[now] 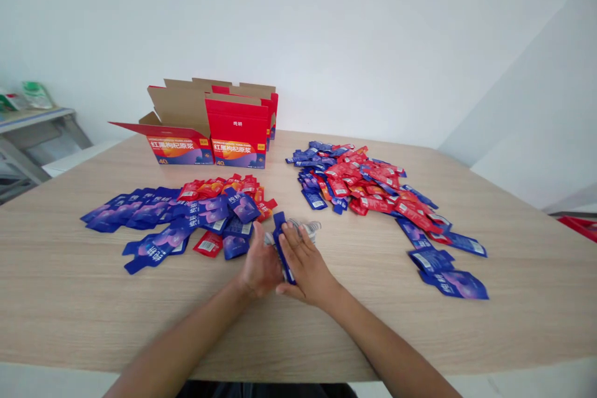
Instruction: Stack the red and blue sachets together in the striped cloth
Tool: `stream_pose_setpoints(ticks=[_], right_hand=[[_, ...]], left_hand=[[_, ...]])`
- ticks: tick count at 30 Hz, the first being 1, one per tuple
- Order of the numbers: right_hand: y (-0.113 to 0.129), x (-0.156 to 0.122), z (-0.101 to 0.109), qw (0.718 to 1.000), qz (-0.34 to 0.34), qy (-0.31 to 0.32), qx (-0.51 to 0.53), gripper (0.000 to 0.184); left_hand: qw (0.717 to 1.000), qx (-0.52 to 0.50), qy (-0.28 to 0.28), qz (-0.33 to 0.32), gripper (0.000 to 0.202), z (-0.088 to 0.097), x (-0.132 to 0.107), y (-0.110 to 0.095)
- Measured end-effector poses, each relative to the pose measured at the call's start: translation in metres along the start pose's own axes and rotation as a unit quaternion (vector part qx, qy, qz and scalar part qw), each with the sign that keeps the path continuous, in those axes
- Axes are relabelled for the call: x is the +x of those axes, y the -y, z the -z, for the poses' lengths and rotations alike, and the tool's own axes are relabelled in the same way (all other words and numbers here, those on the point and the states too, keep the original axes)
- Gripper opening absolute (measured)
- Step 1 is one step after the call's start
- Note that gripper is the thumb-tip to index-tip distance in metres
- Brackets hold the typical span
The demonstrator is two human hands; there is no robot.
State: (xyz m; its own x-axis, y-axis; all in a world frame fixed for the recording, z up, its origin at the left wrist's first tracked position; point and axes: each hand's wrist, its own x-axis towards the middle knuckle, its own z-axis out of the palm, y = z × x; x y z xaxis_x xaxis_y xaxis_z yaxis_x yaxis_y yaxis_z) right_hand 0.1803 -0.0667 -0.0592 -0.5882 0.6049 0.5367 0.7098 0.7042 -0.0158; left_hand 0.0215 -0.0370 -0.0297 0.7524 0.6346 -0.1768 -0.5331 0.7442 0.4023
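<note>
Above the near middle of the table, a dark blue sachet (281, 247) stands on edge between my two hands. My left hand (262, 266) is closed around its left side, thumb up. My right hand (305, 264) lies along its right side, fingers together and pressed against it. A silvery, striped thing (311, 231) shows behind my right fingers; I cannot make out what it is. Just left of my hands lies a spread of blue sachets (158, 242) overlapping in rows, with red sachets (219, 188) among and behind them.
Open red cartons (237, 130) stand at the back left, flaps up. A mixed pile of red and blue sachets (359, 180) trails along the right side toward the front. A smaller side table (37, 117) with packets is at far left. A white wall is behind.
</note>
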Motion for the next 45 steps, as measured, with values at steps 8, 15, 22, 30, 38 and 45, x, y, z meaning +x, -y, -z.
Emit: stream_pose_setpoints(ticks=[8, 15, 22, 30, 38, 45], right_hand=[[-0.014, 0.002, -0.003, 0.998, -0.063, 0.011, 0.014, 0.112], [-0.111, -0.034, 0.020, 0.885, -0.423, -0.168, -0.096, 0.073], [-0.158, -0.101, 0.054, 0.646, -0.729, -0.077, -0.213, 0.094], [-0.131, -0.068, 0.033, 0.736, -0.639, 0.056, -0.217, 0.066], [-0.102, -0.034, 0.017, 0.820, -0.542, 0.084, -0.161, 0.052], [-0.124, -0.047, 0.028, 0.810, -0.584, -0.018, 0.055, 0.070]], left_hand=[[0.986, 0.142, -0.079, -0.041, 0.039, 0.001, 0.007, 0.022], [0.966, 0.030, -0.195, -0.164, 0.053, -0.007, 0.013, -0.021], [0.934, -0.047, -0.235, -0.266, 0.048, 0.002, 0.009, -0.085], [0.948, -0.102, -0.131, -0.270, 0.087, 0.014, 0.009, -0.083], [0.990, -0.035, -0.061, -0.119, 0.082, 0.008, 0.010, -0.042], [0.999, -0.031, -0.007, -0.040, 0.072, 0.001, 0.006, -0.022]])
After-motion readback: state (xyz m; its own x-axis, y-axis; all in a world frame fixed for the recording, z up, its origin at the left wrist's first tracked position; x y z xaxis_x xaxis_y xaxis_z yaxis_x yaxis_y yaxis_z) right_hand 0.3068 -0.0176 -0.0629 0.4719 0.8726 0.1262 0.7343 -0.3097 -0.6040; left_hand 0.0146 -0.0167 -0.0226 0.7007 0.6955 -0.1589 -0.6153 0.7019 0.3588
